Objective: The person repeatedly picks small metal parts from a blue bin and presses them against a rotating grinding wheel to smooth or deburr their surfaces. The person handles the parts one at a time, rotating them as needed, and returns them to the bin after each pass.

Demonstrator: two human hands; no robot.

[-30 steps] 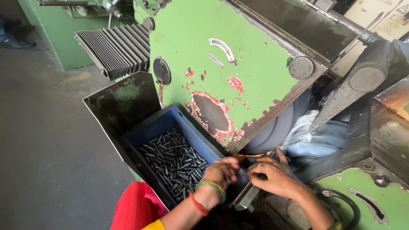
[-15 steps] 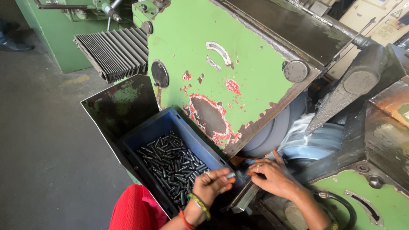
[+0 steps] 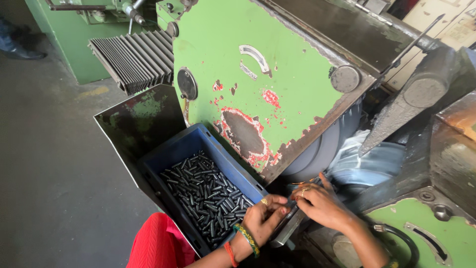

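Blue crate (image 3: 174, 153) edge touches left hand (image 3: 261, 218); both hands pinch small pins, right hand (image 3: 320, 203) near

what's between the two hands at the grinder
In the head view a narrow grey metal rail runs between the left hand and the right hand; both hands touch it, beside the blue bin of dark pins.

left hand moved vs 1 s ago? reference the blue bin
Yes. The left hand has drawn back from the machine's gap, toward the person and down along the blue bin corner; it now sits close beside the right hand.
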